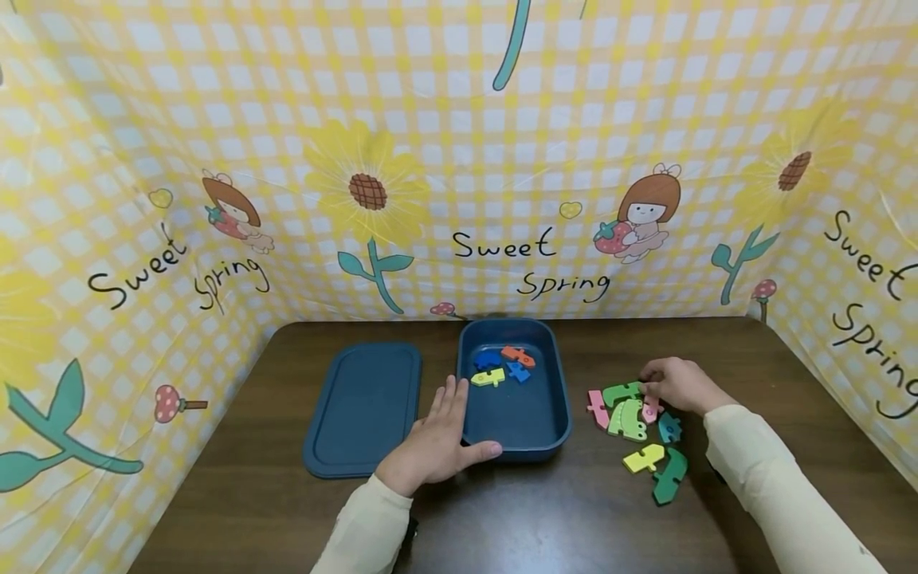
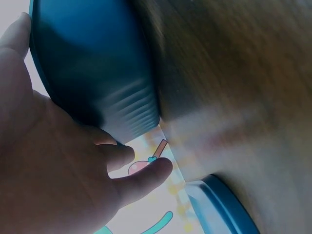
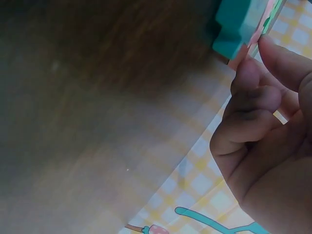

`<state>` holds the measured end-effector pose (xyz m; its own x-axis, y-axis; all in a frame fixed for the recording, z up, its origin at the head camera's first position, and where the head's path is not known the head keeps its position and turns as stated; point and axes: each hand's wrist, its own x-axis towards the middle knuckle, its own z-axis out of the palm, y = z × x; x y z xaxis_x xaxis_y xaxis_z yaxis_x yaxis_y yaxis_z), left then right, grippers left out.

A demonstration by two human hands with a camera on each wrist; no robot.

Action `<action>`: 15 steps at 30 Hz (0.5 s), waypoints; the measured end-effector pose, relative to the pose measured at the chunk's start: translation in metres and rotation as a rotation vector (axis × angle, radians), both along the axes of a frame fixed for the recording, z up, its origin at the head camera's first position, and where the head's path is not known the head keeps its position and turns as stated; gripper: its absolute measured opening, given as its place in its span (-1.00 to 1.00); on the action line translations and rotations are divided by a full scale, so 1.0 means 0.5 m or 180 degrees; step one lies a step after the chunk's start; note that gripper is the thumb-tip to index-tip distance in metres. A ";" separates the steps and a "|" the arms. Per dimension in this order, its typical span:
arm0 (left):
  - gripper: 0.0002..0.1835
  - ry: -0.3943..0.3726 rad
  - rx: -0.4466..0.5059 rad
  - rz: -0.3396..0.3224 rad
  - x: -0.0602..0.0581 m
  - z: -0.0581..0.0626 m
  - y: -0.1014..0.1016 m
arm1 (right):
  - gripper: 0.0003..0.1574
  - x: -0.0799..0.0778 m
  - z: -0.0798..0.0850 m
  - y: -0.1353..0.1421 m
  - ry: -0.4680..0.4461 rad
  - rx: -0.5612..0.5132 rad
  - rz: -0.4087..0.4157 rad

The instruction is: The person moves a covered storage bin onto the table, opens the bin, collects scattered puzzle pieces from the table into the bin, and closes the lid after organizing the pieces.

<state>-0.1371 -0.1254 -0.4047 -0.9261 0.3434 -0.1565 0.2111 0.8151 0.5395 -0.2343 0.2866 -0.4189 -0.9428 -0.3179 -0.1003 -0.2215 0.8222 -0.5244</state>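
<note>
My left hand [image 1: 433,442] lies along the left wall of a dark blue box [image 1: 562,399], fingers straight and spread, thumb over the near rim. In the left wrist view, the palm faces the box's ribbed side [image 2: 131,109]. Inside the box are several puzzle pieces: blue, orange and a yellow piece [image 1: 488,378]. Over a pile on the right, my right hand [image 1: 681,384] pinches a pink puzzle piece [image 1: 651,410] between thumb and curled index finger. Around it lie a light green crocodile-head piece [image 1: 628,421], another pink piece [image 1: 598,409] and a teal piece [image 1: 670,428].
A flat dark blue lid [image 1: 366,410] lies left of the box. A yellow piece [image 1: 644,458] and a dark green piece [image 1: 670,477] are on the brown table [image 1: 545,518] in front of the pile. Yellow checked cloth [image 1: 459,159] walls the back and sides.
</note>
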 end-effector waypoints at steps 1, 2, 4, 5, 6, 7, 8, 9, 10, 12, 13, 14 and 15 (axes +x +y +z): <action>0.17 0.0001 0.0006 -0.0003 0.000 0.000 0.000 | -0.74 0.002 0.001 0.000 -0.0012 0.0003 0.0004; 0.17 0.0003 0.0006 -0.0005 0.000 -0.001 0.000 | -0.74 0.003 0.002 0.000 -0.0012 0.0015 0.0005; 0.17 0.0012 0.0014 -0.0006 0.000 -0.002 0.000 | -0.74 0.004 0.005 0.001 -0.0009 0.0045 0.0006; 0.17 0.0016 0.0016 -0.0005 0.000 -0.003 -0.001 | -0.73 0.004 0.006 0.001 -0.0008 0.0066 0.0000; 0.17 0.0020 0.0016 -0.0002 -0.001 -0.004 -0.001 | -0.72 0.004 0.007 0.001 -0.0020 0.0089 -0.0022; 0.17 0.0021 0.0017 0.0000 -0.001 -0.004 -0.001 | -0.71 0.003 0.007 0.001 -0.0021 0.0118 -0.0025; 0.17 0.0021 0.0016 0.0002 -0.002 -0.005 -0.002 | -0.69 0.002 0.008 0.001 -0.0025 0.0147 -0.0029; 0.17 0.0019 0.0020 0.0002 -0.002 -0.005 -0.002 | -0.68 0.002 0.009 0.001 -0.0039 0.0173 -0.0032; 0.17 0.0014 0.0020 0.0003 -0.002 -0.006 -0.002 | -0.66 0.001 0.010 0.001 -0.0055 0.0191 -0.0034; 0.18 0.0011 0.0028 0.0002 -0.001 -0.006 -0.002 | -0.64 0.000 0.012 0.001 -0.0065 0.0235 -0.0013; 0.18 0.0008 0.0031 0.0003 -0.001 -0.006 -0.002 | -0.64 -0.001 0.012 0.000 -0.0059 0.0257 0.0014; 0.18 0.0003 0.0035 0.0004 -0.001 -0.006 -0.002 | -0.64 -0.002 0.012 0.000 -0.0062 0.0274 0.0028; 0.18 0.0001 0.0038 0.0005 0.000 -0.006 -0.002 | -0.66 -0.003 0.012 -0.001 -0.0050 0.0292 0.0042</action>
